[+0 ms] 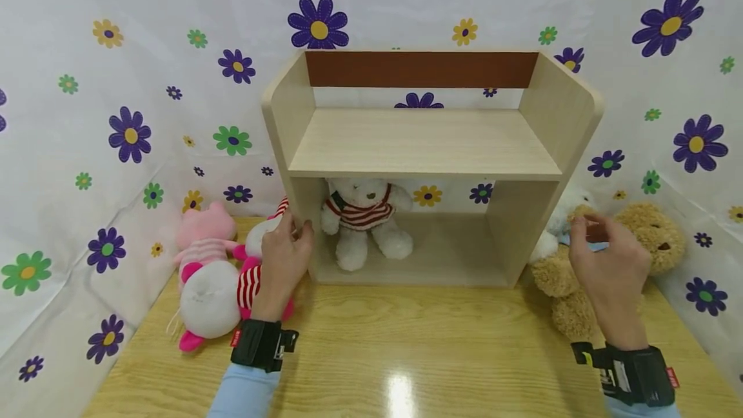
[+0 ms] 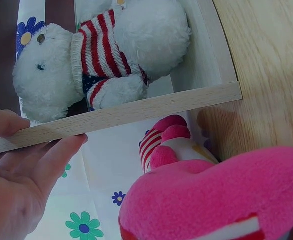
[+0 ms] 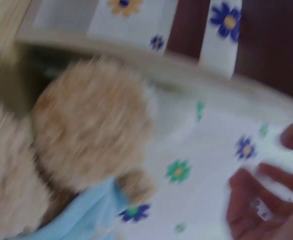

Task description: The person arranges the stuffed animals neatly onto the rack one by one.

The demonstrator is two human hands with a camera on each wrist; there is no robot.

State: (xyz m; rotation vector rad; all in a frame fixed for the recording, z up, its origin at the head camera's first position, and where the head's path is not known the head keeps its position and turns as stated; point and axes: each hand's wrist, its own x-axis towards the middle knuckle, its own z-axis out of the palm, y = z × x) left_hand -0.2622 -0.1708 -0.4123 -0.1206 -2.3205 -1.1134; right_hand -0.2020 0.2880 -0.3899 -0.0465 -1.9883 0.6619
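My left hand [image 1: 284, 266] grips the edge of the left side panel of a light wooden two-tier shelf [image 1: 424, 144]. The left wrist view shows the thumb on one face of the panel [image 2: 151, 112] and the fingers on the other. A white teddy bear [image 1: 371, 215] in a red-and-white striped sweater sits in the lower compartment, at its left. Off the shelf's right side, my right hand [image 1: 615, 269] hovers with bent fingers and nothing visible in its grasp. From the head camera it partly hides a tan teddy bear [image 1: 650, 237] with light blue clothing [image 3: 94, 205].
Left of the shelf lie a pink plush toy [image 1: 206, 231] and a white-and-pink plush [image 1: 209, 298], among other plush toys. A white plush [image 1: 565, 211] is behind the tan bear. Flower-printed cloth [image 1: 174, 89] hangs behind the wooden table [image 1: 418, 334].
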